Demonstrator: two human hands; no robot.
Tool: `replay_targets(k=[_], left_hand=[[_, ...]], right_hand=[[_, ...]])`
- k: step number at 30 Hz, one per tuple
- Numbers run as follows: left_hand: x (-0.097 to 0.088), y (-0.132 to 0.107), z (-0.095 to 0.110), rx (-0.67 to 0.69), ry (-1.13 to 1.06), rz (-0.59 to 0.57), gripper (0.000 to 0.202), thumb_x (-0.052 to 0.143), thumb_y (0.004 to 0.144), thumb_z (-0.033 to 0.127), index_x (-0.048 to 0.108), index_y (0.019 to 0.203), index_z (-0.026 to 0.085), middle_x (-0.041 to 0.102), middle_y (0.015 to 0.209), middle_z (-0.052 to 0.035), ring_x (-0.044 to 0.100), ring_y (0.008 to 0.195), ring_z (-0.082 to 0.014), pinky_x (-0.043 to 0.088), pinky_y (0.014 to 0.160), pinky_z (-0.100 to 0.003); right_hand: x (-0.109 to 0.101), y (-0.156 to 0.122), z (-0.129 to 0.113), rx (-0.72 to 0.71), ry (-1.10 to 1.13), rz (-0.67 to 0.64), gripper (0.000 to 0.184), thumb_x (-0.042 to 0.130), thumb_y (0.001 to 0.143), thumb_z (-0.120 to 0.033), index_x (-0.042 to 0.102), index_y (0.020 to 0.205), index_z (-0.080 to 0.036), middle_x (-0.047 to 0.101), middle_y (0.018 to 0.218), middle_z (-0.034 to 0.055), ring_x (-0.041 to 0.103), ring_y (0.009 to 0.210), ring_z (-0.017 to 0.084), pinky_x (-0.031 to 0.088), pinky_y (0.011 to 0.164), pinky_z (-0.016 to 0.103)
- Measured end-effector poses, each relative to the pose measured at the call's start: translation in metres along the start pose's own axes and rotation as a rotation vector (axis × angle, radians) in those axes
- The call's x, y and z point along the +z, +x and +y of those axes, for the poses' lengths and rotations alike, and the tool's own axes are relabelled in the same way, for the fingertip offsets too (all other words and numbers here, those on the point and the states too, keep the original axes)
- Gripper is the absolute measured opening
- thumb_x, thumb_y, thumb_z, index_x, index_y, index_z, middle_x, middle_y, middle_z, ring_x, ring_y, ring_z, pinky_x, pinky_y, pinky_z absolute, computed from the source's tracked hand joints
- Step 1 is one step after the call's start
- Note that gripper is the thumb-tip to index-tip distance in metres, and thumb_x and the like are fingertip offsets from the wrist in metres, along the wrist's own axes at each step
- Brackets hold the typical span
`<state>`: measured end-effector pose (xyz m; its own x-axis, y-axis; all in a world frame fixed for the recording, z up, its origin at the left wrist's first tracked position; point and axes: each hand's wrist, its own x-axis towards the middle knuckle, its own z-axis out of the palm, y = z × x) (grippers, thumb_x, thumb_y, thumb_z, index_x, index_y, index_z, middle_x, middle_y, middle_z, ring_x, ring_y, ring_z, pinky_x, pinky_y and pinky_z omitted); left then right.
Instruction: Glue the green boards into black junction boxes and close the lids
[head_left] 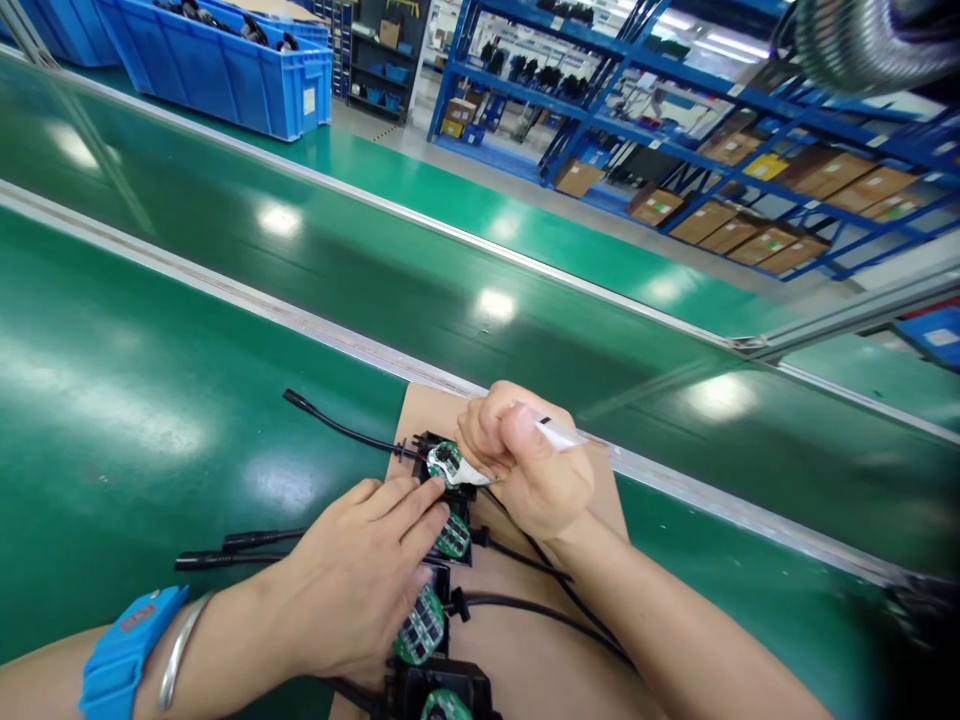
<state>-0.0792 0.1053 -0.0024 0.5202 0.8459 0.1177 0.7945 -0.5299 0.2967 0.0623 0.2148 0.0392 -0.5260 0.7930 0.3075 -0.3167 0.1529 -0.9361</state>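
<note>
My right hand is closed round a white syringe-like tube, its tip down on the farthest green circuit board in a black housing. My left hand lies flat, fingers stretched out, pressing on the row of black housings with green boards. Its fingertips rest beside the board under the tube. Black cables run left from the housings. The parts lie on a brown cardboard sheet. A blue wrist strap and a metal bangle are on my left wrist.
The cardboard lies on a green work surface beside a metal rail and a green conveyor belt. Blue plastic crates stand far left. Blue shelving with cardboard boxes fills the background.
</note>
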Motion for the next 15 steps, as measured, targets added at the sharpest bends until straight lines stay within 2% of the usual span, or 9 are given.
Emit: replay_targets(k=[8, 15], left_hand=[[-0.002, 0.0, 0.0, -0.002, 0.0, 0.006, 0.044, 0.033, 0.099, 0.031, 0.042, 0.139, 0.015, 0.042, 0.147, -0.0088, 0.041, 0.129, -0.0273, 0.039, 0.096, -0.041], [0.0, 0.002, 0.001, 0.005, 0.014, -0.002, 0.044, 0.033, 0.099, 0.032, 0.042, 0.139, 0.015, 0.042, 0.147, -0.009, 0.041, 0.129, -0.028, 0.041, 0.095, -0.042]], right_hand=[[-0.008, 0.008, -0.009, 0.019, -0.001, 0.041, 0.042, 0.059, 0.086, -0.048, 0.044, 0.059, -0.02, 0.028, 0.05, -0.0068, 0.024, 0.04, 0.007, 0.018, 0.039, 0.024], [-0.005, 0.014, -0.002, -0.019, 0.008, 0.062, 0.045, 0.06, 0.086, -0.049, 0.041, 0.058, -0.02, 0.027, 0.049, -0.0071, 0.024, 0.04, 0.006, 0.017, 0.039, 0.023]])
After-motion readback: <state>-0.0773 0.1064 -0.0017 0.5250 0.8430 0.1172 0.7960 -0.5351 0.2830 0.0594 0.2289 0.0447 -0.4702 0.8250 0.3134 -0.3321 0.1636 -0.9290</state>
